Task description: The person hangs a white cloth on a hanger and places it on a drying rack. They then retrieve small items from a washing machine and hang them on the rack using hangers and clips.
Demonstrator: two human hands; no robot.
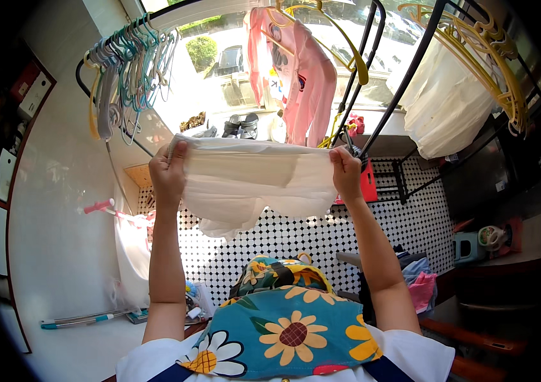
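A thin white garment is stretched out in front of me, its upper edge held between my two hands. My left hand is closed on its left corner, thumb on top. At the opposite corner my right hand grips the same edge. The lower part hangs loose in folds, and I cannot tell its exact cut. Beyond it, a pink long-sleeved top hangs on a hanger by the window.
Many hangers crowd the rack at left; yellow hangers and a white cloth hang at right. Black rack poles rise near my right hand. Clothes are heaped at lower right above the tiled floor.
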